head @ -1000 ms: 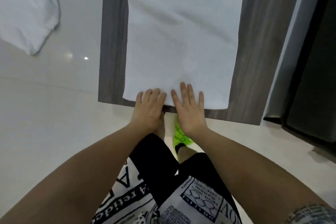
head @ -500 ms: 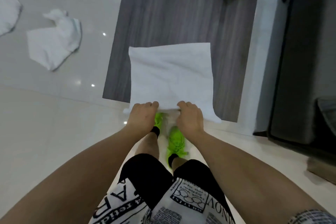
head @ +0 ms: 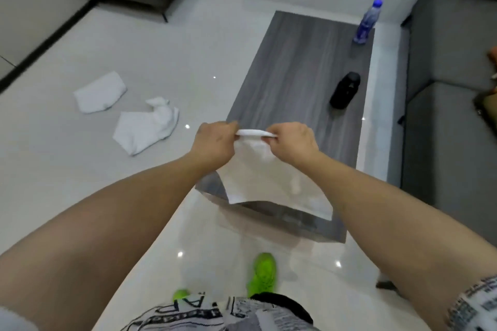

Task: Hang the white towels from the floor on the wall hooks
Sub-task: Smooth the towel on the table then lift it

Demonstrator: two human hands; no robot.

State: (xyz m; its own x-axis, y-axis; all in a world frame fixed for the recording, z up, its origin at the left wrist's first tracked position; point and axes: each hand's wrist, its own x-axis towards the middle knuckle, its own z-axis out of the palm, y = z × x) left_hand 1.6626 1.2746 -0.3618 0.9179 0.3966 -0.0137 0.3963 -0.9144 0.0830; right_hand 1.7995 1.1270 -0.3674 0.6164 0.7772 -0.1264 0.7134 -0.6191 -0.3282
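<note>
**Towel lifted by its top edge, ready to carry to a hook**

Head view: in the middle of the frame the left hand (head: 213, 142) and the right hand (head: 291, 141) each pinch the bunched top edge of a white towel (head: 269, 183), close together, fingers curled over the cloth. The towel hangs down from that edge, its lower hem draped in front of the near end of the grey desk (head: 304, 70). Two more towels lie crumpled on the floor (head: 80, 169) at the left of the frame: one (head: 100, 92) farther up, one (head: 146, 129) nearer the desk corner. A bottle (head: 366, 21) and a black object (head: 345, 90) stand on the desk toward the upper right. No wall hooks are in view.

To do this step well, I judge the grip should stay on the gathered edge, so a short, taut span between the hands can be slipped over a hook. Lift the hem clear of the desk before turning, and step around the floor towels, which could slide on the glossy tiles.
</note>
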